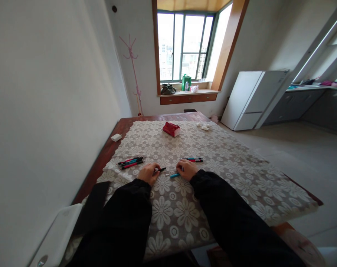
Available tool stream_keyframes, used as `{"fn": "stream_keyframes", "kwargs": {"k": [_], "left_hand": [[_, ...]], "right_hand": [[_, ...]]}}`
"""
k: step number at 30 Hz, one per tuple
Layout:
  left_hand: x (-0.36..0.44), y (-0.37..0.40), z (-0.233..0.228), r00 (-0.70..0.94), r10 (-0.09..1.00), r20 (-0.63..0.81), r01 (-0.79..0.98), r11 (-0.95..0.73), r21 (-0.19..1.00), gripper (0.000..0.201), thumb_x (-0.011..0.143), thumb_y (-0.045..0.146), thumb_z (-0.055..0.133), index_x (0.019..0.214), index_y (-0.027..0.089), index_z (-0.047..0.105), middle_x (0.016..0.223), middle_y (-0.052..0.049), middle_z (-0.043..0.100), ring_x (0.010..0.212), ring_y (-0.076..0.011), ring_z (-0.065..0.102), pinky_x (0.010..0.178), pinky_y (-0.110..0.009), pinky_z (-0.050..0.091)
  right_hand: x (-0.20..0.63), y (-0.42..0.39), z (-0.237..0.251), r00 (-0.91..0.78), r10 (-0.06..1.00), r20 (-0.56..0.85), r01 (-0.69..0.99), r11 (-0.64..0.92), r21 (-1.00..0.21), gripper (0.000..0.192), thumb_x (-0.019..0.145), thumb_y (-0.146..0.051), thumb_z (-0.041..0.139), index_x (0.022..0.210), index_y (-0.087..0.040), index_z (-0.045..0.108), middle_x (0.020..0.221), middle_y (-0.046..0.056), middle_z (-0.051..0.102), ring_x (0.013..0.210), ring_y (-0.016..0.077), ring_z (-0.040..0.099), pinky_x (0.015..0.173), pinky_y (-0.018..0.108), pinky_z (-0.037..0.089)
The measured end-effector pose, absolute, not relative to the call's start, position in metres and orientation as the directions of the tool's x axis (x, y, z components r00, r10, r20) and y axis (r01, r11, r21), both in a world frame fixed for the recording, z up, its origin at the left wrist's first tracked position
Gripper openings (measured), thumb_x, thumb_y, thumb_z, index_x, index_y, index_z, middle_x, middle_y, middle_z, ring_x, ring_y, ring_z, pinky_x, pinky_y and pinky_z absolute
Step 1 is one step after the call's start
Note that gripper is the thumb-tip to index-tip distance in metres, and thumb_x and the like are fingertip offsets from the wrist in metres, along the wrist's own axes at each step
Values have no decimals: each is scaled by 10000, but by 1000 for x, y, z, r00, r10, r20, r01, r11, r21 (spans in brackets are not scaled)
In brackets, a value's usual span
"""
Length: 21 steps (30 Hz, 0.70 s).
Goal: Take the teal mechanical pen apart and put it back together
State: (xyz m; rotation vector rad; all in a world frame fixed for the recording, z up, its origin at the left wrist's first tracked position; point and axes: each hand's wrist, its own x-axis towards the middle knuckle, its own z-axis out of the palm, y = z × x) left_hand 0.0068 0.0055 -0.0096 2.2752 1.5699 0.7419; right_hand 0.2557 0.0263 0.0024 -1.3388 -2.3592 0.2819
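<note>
My left hand (148,172) rests on the lace tablecloth (229,163) and grips a black pen part (160,170) that points to the right. My right hand (187,169) lies a short way to the right and holds a blue pen piece (174,175) whose tip sticks out to the left. The two pieces sit close together between the hands. A bunch of several red, blue and black pens (131,162) lies just beyond my left hand. Two more pens (193,159) lie just beyond my right hand.
A red tissue pack (171,129) sits at the table's far middle, crumpled white tissue (204,127) to its right, a small white block (116,137) on the bare wood at the left edge. A wall runs along the left. A white fridge (252,98) stands at the right.
</note>
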Motion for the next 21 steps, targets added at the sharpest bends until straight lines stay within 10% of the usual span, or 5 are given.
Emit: {"fn": "stream_keyframes", "kwargs": {"k": [21], "left_hand": [[6,6,-7,295,908,298,784,-409,467,158,793,172,563,929,208,635,856,-43,657,845,-205,614,801,-313,464]], "right_hand": [[254,21,7,-599,710,370,592,704,-392,64,838,-198,577,828,-179,638,799,33,595,785,156,543,740,260,418]]}}
